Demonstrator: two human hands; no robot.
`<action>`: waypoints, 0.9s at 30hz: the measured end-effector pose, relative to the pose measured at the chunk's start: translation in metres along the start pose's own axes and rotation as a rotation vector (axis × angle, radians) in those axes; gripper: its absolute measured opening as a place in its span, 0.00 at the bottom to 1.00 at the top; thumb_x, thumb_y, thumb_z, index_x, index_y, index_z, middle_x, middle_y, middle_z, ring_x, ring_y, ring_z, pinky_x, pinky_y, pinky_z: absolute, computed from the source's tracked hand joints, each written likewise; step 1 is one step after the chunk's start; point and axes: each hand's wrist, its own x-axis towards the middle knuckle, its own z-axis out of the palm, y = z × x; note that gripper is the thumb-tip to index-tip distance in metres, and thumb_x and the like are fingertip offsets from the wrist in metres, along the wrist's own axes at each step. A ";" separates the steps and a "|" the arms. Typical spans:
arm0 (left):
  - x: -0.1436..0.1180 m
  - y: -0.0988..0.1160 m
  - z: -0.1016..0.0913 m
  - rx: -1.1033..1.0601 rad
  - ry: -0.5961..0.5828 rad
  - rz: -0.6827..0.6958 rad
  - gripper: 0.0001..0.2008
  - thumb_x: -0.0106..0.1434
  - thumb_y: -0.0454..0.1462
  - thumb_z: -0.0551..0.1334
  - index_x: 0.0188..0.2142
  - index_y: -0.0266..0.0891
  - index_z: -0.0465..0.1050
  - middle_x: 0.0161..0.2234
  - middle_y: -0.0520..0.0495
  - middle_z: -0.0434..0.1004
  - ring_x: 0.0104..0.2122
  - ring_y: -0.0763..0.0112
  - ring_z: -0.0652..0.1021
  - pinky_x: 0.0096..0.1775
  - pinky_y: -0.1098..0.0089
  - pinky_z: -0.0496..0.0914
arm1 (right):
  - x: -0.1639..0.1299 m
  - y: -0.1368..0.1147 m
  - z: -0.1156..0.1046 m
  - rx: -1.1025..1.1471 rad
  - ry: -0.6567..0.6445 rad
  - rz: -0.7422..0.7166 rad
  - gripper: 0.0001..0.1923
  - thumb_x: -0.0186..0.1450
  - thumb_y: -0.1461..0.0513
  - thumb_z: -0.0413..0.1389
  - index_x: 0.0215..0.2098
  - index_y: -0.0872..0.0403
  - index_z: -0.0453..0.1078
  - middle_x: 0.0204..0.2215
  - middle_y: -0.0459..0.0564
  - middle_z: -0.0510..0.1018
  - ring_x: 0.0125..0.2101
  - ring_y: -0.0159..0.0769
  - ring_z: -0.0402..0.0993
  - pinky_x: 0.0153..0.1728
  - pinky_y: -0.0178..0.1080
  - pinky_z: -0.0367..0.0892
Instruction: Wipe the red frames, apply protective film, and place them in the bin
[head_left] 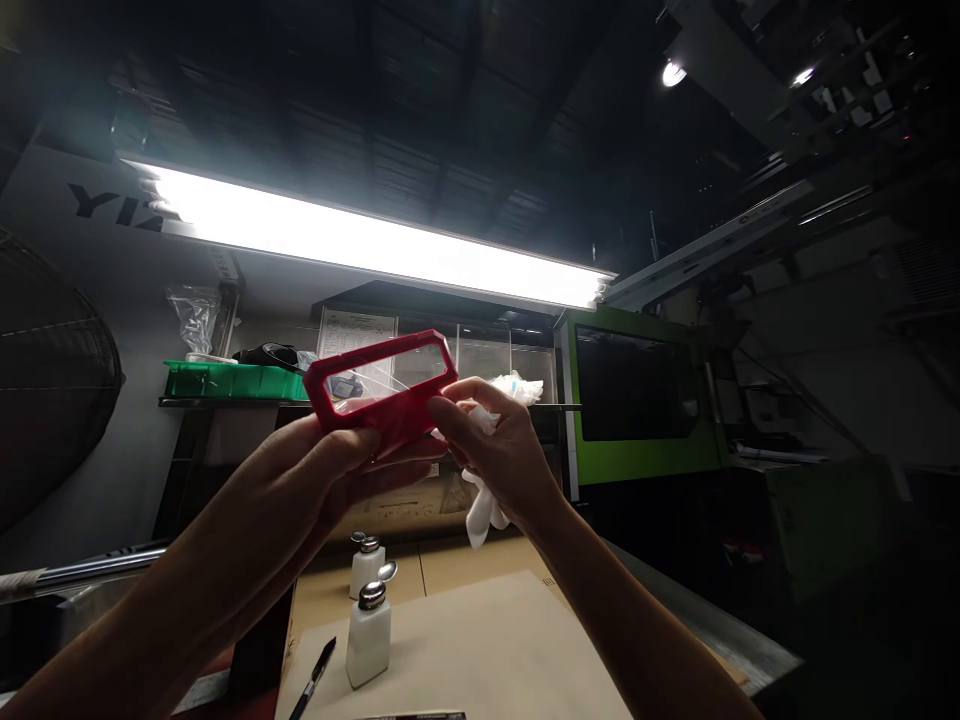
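Observation:
My left hand point(330, 465) holds a red rectangular plastic frame point(382, 390) with a clear window, raised toward the long bright ceiling lamp point(375, 240). My right hand point(499, 440) grips a crumpled white cloth point(487, 500) and presses it against the frame's right lower edge. The cloth hangs down below the palm and sticks out above the fingers. Both forearms rise from the bottom of the view.
Two white dispenser bottles point(367, 625) with metal tops stand on the cardboard-covered bench point(487, 650), a black pen point(315, 675) beside them. A green tray point(232, 380) sits on a shelf at left. A green machine point(637, 400) stands at right. A fan guard point(52, 400) is at far left.

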 end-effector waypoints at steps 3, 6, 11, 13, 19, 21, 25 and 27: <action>0.000 -0.001 0.000 -0.128 -0.029 -0.042 0.07 0.52 0.40 0.64 0.32 0.45 0.78 0.33 0.50 0.82 0.35 0.65 0.80 0.34 0.77 0.77 | -0.001 0.000 0.000 0.025 -0.034 0.016 0.12 0.55 0.54 0.63 0.28 0.55 0.70 0.13 0.37 0.63 0.15 0.21 0.55 0.16 0.29 0.50; 0.002 -0.003 -0.005 -0.101 -0.069 -0.044 0.09 0.54 0.42 0.65 0.35 0.45 0.79 0.37 0.50 0.82 0.38 0.64 0.80 0.36 0.75 0.77 | -0.001 0.000 -0.001 0.046 -0.026 0.033 0.13 0.54 0.55 0.64 0.25 0.55 0.69 0.13 0.36 0.61 0.15 0.21 0.53 0.16 0.30 0.49; 0.006 -0.007 -0.019 0.088 -0.125 -0.089 0.18 0.47 0.51 0.68 0.34 0.45 0.80 0.34 0.46 0.83 0.33 0.58 0.81 0.32 0.73 0.77 | -0.005 0.002 -0.003 -0.028 0.037 0.020 0.15 0.54 0.53 0.63 0.25 0.55 0.68 0.14 0.37 0.60 0.15 0.21 0.53 0.16 0.31 0.49; 0.007 -0.010 -0.024 0.154 -0.125 -0.123 0.19 0.46 0.52 0.68 0.34 0.45 0.80 0.32 0.46 0.83 0.33 0.56 0.81 0.32 0.72 0.77 | -0.006 0.004 -0.004 -0.081 0.051 0.025 0.16 0.53 0.52 0.63 0.25 0.55 0.68 0.15 0.38 0.62 0.16 0.22 0.54 0.16 0.31 0.49; 0.007 -0.024 -0.030 0.178 -0.129 -0.183 0.16 0.45 0.50 0.69 0.29 0.44 0.79 0.27 0.43 0.82 0.30 0.58 0.82 0.31 0.73 0.77 | -0.013 0.013 -0.001 -0.160 0.058 0.077 0.16 0.53 0.51 0.63 0.25 0.55 0.68 0.16 0.39 0.62 0.18 0.24 0.55 0.18 0.31 0.52; 0.006 -0.030 -0.030 0.213 -0.107 -0.182 0.15 0.48 0.49 0.68 0.30 0.42 0.79 0.28 0.43 0.82 0.30 0.60 0.82 0.31 0.73 0.76 | -0.017 0.017 0.000 -0.190 0.054 0.089 0.16 0.54 0.51 0.62 0.25 0.55 0.68 0.16 0.39 0.62 0.18 0.25 0.55 0.18 0.31 0.52; -0.002 -0.046 -0.038 0.288 -0.116 -0.219 0.14 0.52 0.48 0.65 0.29 0.40 0.76 0.28 0.45 0.82 0.31 0.63 0.81 0.32 0.74 0.75 | -0.021 0.024 -0.012 -0.267 0.059 0.118 0.16 0.54 0.51 0.62 0.26 0.55 0.68 0.16 0.40 0.62 0.18 0.25 0.55 0.18 0.31 0.51; -0.011 -0.058 -0.051 0.344 -0.123 -0.252 0.13 0.53 0.47 0.64 0.27 0.40 0.74 0.25 0.48 0.80 0.28 0.66 0.79 0.30 0.75 0.73 | -0.022 0.026 -0.027 -0.305 0.071 0.157 0.16 0.54 0.51 0.62 0.26 0.55 0.68 0.16 0.39 0.62 0.17 0.25 0.54 0.17 0.31 0.50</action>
